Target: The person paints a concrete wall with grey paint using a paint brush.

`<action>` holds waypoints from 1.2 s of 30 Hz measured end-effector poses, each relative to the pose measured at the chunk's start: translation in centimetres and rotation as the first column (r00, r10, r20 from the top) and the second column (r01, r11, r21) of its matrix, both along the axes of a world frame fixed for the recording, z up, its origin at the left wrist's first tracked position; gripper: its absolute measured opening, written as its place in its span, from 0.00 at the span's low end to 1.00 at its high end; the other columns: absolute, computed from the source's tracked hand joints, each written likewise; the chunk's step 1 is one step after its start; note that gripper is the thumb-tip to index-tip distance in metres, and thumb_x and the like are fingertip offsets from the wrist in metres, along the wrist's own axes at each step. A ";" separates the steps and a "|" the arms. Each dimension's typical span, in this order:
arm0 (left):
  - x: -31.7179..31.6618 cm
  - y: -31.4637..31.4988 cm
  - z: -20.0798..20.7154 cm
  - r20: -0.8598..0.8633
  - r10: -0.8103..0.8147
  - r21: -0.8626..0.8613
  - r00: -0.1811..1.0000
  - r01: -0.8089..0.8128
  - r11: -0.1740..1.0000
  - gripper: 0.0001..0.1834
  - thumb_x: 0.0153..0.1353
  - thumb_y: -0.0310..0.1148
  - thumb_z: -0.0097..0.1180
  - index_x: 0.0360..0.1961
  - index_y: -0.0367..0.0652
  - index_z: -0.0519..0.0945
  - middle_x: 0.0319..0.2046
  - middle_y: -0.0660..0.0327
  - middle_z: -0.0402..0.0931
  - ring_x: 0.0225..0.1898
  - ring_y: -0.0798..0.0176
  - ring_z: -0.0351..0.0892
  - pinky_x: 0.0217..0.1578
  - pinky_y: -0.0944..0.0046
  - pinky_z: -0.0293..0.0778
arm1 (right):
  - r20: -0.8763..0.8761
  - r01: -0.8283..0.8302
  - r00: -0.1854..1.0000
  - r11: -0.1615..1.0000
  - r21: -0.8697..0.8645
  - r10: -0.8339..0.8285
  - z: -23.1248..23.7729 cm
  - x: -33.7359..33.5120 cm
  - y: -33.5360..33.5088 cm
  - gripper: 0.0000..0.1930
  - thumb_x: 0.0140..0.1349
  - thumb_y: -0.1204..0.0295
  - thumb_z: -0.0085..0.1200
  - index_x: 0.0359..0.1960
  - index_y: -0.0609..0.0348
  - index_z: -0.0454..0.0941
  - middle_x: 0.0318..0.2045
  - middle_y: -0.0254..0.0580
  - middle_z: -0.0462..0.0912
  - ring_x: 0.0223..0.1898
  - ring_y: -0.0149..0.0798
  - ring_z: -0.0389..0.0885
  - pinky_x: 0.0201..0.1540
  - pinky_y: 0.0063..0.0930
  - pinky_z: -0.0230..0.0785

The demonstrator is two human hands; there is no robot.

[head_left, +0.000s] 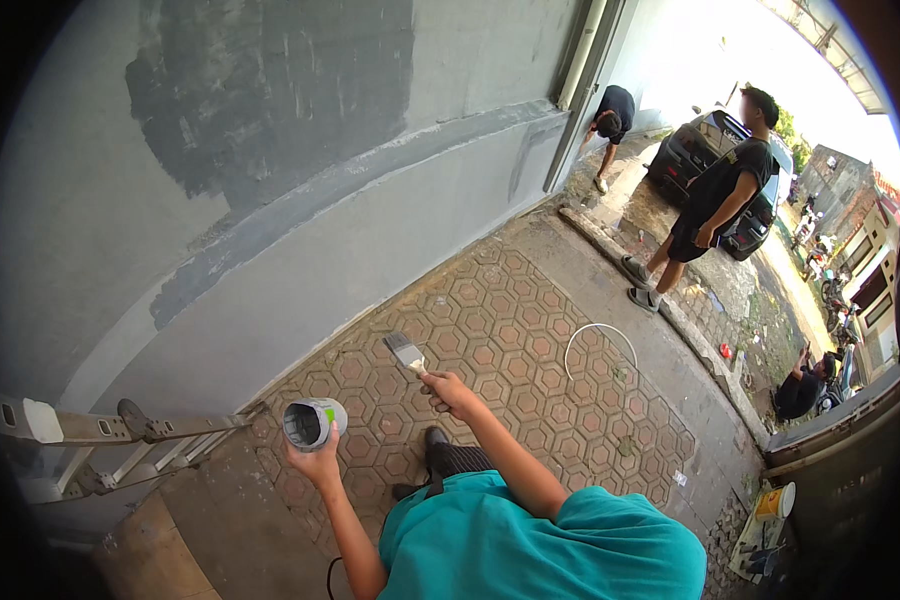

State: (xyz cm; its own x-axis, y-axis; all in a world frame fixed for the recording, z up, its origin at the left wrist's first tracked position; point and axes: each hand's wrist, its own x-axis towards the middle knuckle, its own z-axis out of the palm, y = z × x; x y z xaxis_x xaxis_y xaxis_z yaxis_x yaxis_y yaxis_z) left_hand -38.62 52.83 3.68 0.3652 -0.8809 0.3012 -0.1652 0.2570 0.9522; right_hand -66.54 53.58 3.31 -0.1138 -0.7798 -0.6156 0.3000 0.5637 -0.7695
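Note:
In my left hand (316, 464) is a grey-stained paint pot (315, 424), its mouth tipped toward the wall and dark grey inside. A bit of bright green shows on its side. My right hand (448, 394) is closed round the handle of a flat paintbrush (406, 353), whose grey-coated bristles point up and left toward the wall. Brush and pot are apart from each other. Ahead, the wall (450, 200) is light grey with a large darker grey patch (280, 80) and a darker band beneath it. Neither the brush nor the pot touches the wall.
An aluminium ladder (160, 428) leans at the left. A white hose or cable (570, 350) loops on the hexagon paving (510, 320). One person (730, 185) stands near a dark car (705, 140); another (615, 110) bends by the wall. A yellow-white bucket (773, 502) lies at right.

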 end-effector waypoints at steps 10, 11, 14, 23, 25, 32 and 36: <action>0.2 0.2 0.0 0.052 0.044 -0.021 0.998 -0.043 0.999 0.36 0.34 0.30 0.75 0.48 0.31 0.76 0.42 0.54 0.79 0.41 0.58 0.80 0.46 0.58 0.74 | 0.014 0.004 1.000 1.000 0.002 -0.004 0.5 0.1 0.3 0.17 0.69 0.60 0.49 0.48 0.63 0.74 0.30 0.31 0.71 0.17 0.22 0.59 0.15 0.19 0.49; 0.1 0.2 0.1 0.018 0.027 -0.004 0.999 -0.027 1.000 0.36 0.34 0.30 0.75 0.49 0.31 0.76 0.42 0.53 0.79 0.42 0.58 0.79 0.46 0.58 0.74 | 0.013 0.005 1.000 1.000 0.002 -0.005 0.5 0.0 0.4 0.17 0.69 0.60 0.49 0.48 0.63 0.74 0.30 0.31 0.71 0.17 0.22 0.59 0.15 0.19 0.49; -0.3 0.4 0.4 0.002 0.018 0.018 1.000 -0.018 1.000 0.36 0.34 0.31 0.75 0.49 0.32 0.76 0.43 0.53 0.78 0.43 0.57 0.79 0.47 0.58 0.74 | 0.009 0.003 1.000 1.000 0.006 -0.003 0.7 -0.1 0.4 0.18 0.69 0.60 0.49 0.49 0.63 0.74 0.30 0.31 0.70 0.17 0.22 0.59 0.15 0.19 0.49; -0.1 0.1 -1.8 0.062 0.038 0.024 0.997 -0.039 0.999 0.39 0.33 0.33 0.76 0.50 0.33 0.76 0.44 0.52 0.77 0.45 0.53 0.77 0.48 0.54 0.72 | 0.042 0.014 0.999 1.000 -0.001 -0.014 0.0 -0.8 1.1 0.16 0.69 0.61 0.49 0.48 0.62 0.74 0.30 0.31 0.72 0.17 0.22 0.60 0.14 0.19 0.49; -0.3 0.0 -1.8 0.044 0.037 0.029 0.998 -0.038 0.999 0.38 0.33 0.34 0.76 0.50 0.34 0.76 0.44 0.52 0.77 0.45 0.52 0.76 0.48 0.53 0.71 | 0.044 0.013 0.999 1.000 0.008 -0.013 -0.1 -1.0 1.2 0.14 0.69 0.62 0.49 0.45 0.61 0.74 0.29 0.32 0.72 0.16 0.22 0.60 0.13 0.19 0.48; -1.3 0.3 0.1 0.062 0.001 0.003 0.998 -0.002 1.000 0.36 0.34 0.31 0.75 0.48 0.32 0.76 0.42 0.53 0.78 0.42 0.57 0.79 0.45 0.58 0.74 | 0.036 0.045 0.998 0.999 0.007 -0.045 0.5 -1.4 1.7 0.13 0.69 0.62 0.49 0.41 0.60 0.74 0.27 0.31 0.72 0.16 0.21 0.59 0.13 0.19 0.46; -1.8 0.4 0.8 0.042 -0.004 0.014 0.999 0.003 1.000 0.36 0.34 0.30 0.75 0.48 0.32 0.76 0.42 0.54 0.78 0.42 0.58 0.79 0.46 0.58 0.74 | 0.041 0.068 0.997 0.998 0.005 -0.068 0.2 -1.7 1.8 0.12 0.69 0.62 0.49 0.40 0.60 0.74 0.26 0.31 0.72 0.15 0.21 0.58 0.13 0.19 0.46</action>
State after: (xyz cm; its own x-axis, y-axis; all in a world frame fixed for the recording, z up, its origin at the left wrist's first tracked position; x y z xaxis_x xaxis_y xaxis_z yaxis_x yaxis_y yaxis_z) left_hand -40.41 53.20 4.46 0.3494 -0.8864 0.3038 -0.2048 0.2441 0.9479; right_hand -68.19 55.34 3.53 -0.1410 -0.7690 -0.6235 0.3693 0.5435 -0.7538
